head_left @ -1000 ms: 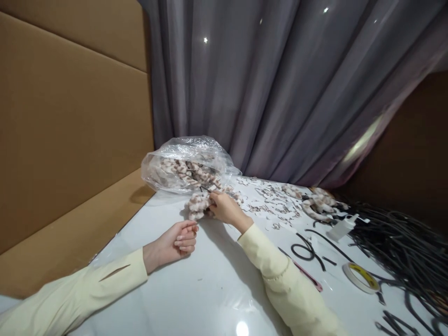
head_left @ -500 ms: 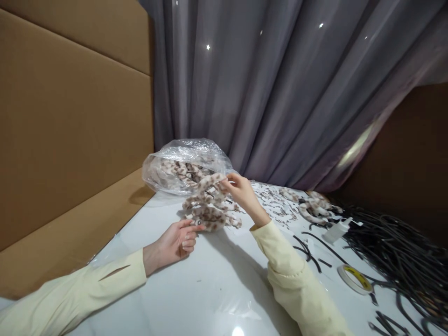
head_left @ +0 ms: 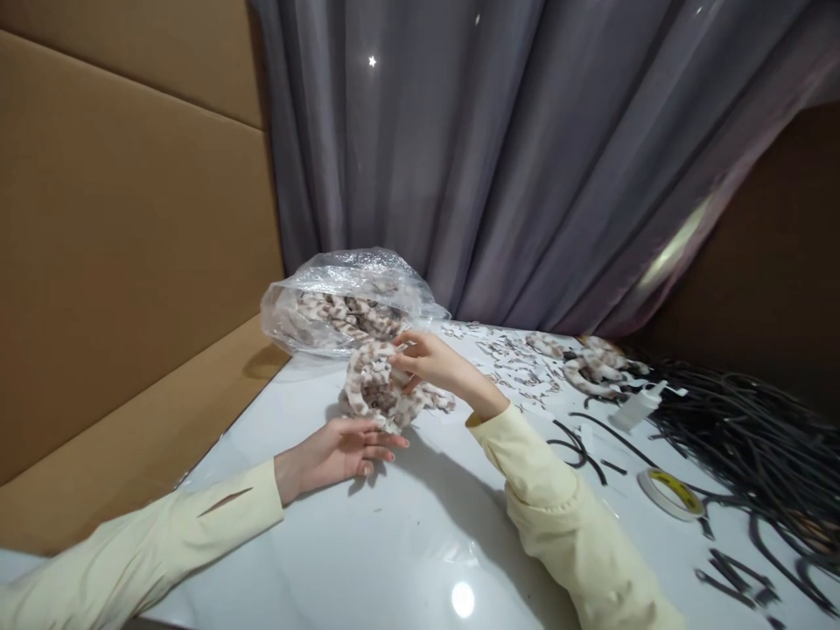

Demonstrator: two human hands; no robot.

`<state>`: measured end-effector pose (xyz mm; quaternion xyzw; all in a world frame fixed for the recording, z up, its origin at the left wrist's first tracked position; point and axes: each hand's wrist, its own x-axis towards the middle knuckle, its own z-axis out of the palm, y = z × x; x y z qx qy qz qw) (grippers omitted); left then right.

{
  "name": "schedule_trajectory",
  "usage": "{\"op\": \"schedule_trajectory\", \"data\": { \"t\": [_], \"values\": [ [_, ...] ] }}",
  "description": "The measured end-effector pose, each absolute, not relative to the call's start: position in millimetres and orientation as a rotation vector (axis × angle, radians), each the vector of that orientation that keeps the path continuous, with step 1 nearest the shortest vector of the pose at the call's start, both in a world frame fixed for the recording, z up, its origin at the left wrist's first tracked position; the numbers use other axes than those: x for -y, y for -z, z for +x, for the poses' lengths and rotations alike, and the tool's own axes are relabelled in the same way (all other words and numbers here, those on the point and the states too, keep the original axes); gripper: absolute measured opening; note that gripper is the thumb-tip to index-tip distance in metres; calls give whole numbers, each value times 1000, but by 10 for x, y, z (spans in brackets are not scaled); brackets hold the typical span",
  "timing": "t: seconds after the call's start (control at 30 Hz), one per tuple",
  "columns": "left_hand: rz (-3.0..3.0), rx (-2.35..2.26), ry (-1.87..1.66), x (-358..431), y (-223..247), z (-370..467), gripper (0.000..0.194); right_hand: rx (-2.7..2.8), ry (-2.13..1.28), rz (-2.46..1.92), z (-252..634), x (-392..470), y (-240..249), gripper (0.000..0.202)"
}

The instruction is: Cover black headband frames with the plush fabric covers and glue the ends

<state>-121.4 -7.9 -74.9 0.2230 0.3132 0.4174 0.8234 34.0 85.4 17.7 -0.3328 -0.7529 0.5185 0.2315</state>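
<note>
A pile of fluffy white-and-brown spotted strips [head_left: 381,398] lies on the white table [head_left: 367,560], in front of a clear plastic bag [head_left: 302,328] that holds more of them. My right hand [head_left: 426,363] comes in from the right over the pile, its fingers curled on a fluffy strip [head_left: 358,376] that bends round at the pile's left side. At the pile's near edge is my left hand [head_left: 347,455], palm partly up, fingers spread and apart, with nothing held in it.
Small scraps [head_left: 518,367] are scattered right of the pile, with more fluffy pieces [head_left: 597,363] behind. A white bottle [head_left: 636,407], a tape roll [head_left: 669,494] and a heap of black cords [head_left: 748,437] stand right. Cardboard [head_left: 131,236] rises at the left.
My right hand has moved down and left with the strip, which now curves over the pile. My left hand's fingers have spread, and it has shifted slightly right and down.
</note>
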Motion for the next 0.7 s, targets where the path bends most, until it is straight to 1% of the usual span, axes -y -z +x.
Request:
{"op": "schedule_trajectory", "data": {
  "t": [0.07, 0.17, 0.27, 0.33, 0.4, 0.47, 0.57, 0.7],
  "values": [
    [462, -721, -874, 65, 764, -1201, 12, 2251, -1241, -893, 363, -852, -166, 32],
    [438, -783, -902, 44, 772, -1181, 14, 2533, -764, -838, 422, -791, -201, 50],
    [415, -804, -967, 26, 770, -1169, 16, 2704, -308, -713, 462, -681, -246, 54],
    [402, -787, -984, 17, 766, -1165, 15, 2760, -105, -583, 469, -603, -266, 51],
    [409, -751, -992, 15, 760, -1165, 16, 2831, -46, -477, 462, -539, -279, 44],
    [428, -730, -980, 17, 754, -1169, 20, 2958, -137, -452, 444, -501, -285, 36],
    [445, -738, -953, 21, 754, -1180, 25, 3113, -308, -570, 409, -485, -283, 26],
    [444, -727, -938, 17, 760, -1187, 28, 3125, -328, -667, 373, -479, -270, 16]
  ]
}}
